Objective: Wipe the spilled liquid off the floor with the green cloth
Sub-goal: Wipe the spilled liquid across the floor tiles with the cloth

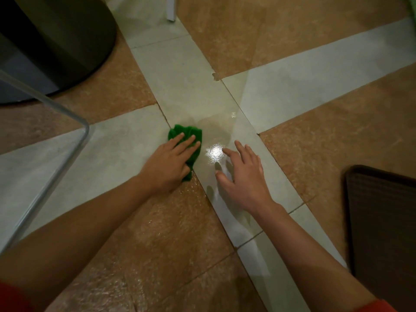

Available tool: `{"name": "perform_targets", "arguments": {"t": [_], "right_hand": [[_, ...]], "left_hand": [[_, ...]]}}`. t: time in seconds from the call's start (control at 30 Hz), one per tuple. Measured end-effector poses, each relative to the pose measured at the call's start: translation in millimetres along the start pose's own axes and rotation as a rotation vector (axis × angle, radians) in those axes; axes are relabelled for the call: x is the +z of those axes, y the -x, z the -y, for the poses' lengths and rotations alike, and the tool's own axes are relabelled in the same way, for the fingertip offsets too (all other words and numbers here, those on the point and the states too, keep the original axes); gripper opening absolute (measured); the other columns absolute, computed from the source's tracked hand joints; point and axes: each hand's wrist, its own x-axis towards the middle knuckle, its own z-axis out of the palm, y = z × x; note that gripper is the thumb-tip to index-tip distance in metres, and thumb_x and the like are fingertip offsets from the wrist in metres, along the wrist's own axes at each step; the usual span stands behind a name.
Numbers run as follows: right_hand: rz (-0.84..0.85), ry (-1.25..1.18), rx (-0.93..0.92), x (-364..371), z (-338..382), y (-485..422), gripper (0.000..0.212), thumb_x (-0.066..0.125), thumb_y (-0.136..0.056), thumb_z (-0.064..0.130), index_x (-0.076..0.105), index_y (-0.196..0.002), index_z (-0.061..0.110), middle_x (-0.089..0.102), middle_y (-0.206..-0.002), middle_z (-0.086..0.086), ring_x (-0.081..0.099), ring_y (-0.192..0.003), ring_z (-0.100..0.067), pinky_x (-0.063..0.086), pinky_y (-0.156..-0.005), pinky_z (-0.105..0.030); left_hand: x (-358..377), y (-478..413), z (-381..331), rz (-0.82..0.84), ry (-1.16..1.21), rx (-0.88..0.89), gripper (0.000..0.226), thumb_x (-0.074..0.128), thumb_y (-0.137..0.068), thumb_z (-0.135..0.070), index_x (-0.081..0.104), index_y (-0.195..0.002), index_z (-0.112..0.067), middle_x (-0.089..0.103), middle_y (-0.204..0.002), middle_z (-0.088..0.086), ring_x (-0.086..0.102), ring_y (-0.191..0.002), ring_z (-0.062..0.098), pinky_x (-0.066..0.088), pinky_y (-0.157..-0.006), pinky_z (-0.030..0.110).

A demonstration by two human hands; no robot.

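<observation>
A crumpled green cloth lies on the pale floor tile at the middle of the view. My left hand presses flat on it with straight fingers, covering its near half. Just right of the cloth spreads a clear puddle of spilled liquid, with a bright light glare on its near edge. My right hand hovers over or lightly touches the wet tile right of the glare, fingers spread and holding nothing.
A dark round base stands at the back left. A metal chair leg crosses the left side. A dark mat lies at the right. A white leg stands at the top. Wet streaks mark the floor near my arms.
</observation>
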Motion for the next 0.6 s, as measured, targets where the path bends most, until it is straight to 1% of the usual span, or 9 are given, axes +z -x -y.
{"name": "perform_targets", "arguments": {"t": [0.07,0.13,0.2,0.23,0.3,0.37,0.47,0.53,0.6], "right_hand": [[0.006,0.014,-0.004,-1,1,0,0.056,0.048,-0.092,0.040,0.030,-0.144,0.028,0.007,-0.158,0.002,-0.003,-0.146,-0.018,-0.003,-0.117,-0.040],[0.004,0.023,0.000,-2,0,2,0.056,0.048,-0.092,0.039,0.030,-0.143,0.027,0.008,-0.158,0.001,-0.003,-0.146,-0.019,-0.002,-0.117,-0.040],[0.004,0.032,-0.004,-1,1,5,0.056,0.048,-0.092,0.038,0.030,-0.144,0.026,0.009,-0.158,0.000,-0.003,-0.146,-0.019,-0.002,-0.117,-0.040],[0.001,0.039,-0.011,1,1,7,0.056,0.048,-0.092,0.038,0.029,-0.144,0.026,0.009,-0.158,0.000,-0.003,-0.146,-0.019,-0.002,-0.117,-0.040],[-0.016,0.044,-0.029,3,4,8,0.057,0.048,-0.092,0.037,0.028,-0.145,0.025,0.010,-0.158,-0.001,-0.003,-0.146,-0.019,-0.002,-0.117,-0.039],[-0.031,0.033,-0.033,4,7,8,0.058,0.048,-0.092,0.037,0.027,-0.145,0.024,0.010,-0.158,-0.001,-0.003,-0.146,-0.020,-0.002,-0.117,-0.038],[-0.037,0.022,-0.023,2,10,7,0.058,0.048,-0.092,0.037,0.027,-0.145,0.025,0.010,-0.158,0.000,-0.003,-0.146,-0.019,-0.001,-0.117,-0.039],[-0.032,0.022,-0.026,3,11,8,0.057,0.048,-0.092,0.037,0.028,-0.145,0.025,0.010,-0.158,0.000,-0.002,-0.146,-0.019,-0.001,-0.117,-0.039],[-0.023,0.032,-0.027,3,12,11,0.057,0.049,-0.092,0.037,0.028,-0.145,0.025,0.011,-0.158,0.000,-0.002,-0.146,-0.019,-0.001,-0.117,-0.039]], "left_hand": [[-1,-1,7,-0.007,0.022,-0.033,0.068,0.014,-0.083,-0.045,0.017,-0.147,-0.022,0.018,-0.154,0.004,0.010,-0.143,0.026,0.023,-0.113,0.045],[-4,-12,2,-0.020,0.078,-0.207,0.061,0.020,-0.090,-0.042,0.012,-0.148,-0.024,0.011,-0.156,0.002,0.005,-0.143,0.024,0.021,-0.113,0.044],[-7,-23,-19,-0.071,0.145,-0.397,0.057,0.028,-0.096,-0.035,0.010,-0.148,-0.023,0.008,-0.157,0.001,0.001,-0.143,0.024,0.015,-0.113,0.041],[-7,-26,-31,-0.095,0.160,-0.446,0.056,0.029,-0.096,-0.033,0.010,-0.148,-0.022,0.007,-0.157,0.001,0.001,-0.143,0.024,0.013,-0.114,0.040],[-4,-22,-51,-0.106,0.156,-0.412,0.057,0.030,-0.097,-0.032,0.010,-0.148,-0.021,0.007,-0.157,0.001,0.000,-0.143,0.024,0.010,-0.114,0.038],[0,-7,-59,-0.073,0.135,-0.297,0.058,0.031,-0.096,-0.033,0.008,-0.149,-0.023,0.007,-0.157,0.000,-0.001,-0.143,0.023,0.009,-0.114,0.038],[3,12,-51,-0.030,0.055,-0.141,0.058,0.029,-0.096,-0.039,0.007,-0.148,-0.025,0.007,-0.157,-0.002,0.000,-0.144,0.022,0.012,-0.114,0.037],[3,8,-43,-0.007,0.031,-0.140,0.058,0.028,-0.096,-0.040,0.005,-0.148,-0.026,0.006,-0.157,-0.002,0.000,-0.144,0.022,0.012,-0.114,0.036],[0,-4,-45,-0.011,0.066,-0.232,0.059,0.029,-0.097,-0.039,0.005,-0.148,-0.025,0.005,-0.157,-0.001,-0.002,-0.144,0.023,0.009,-0.114,0.037]]}}
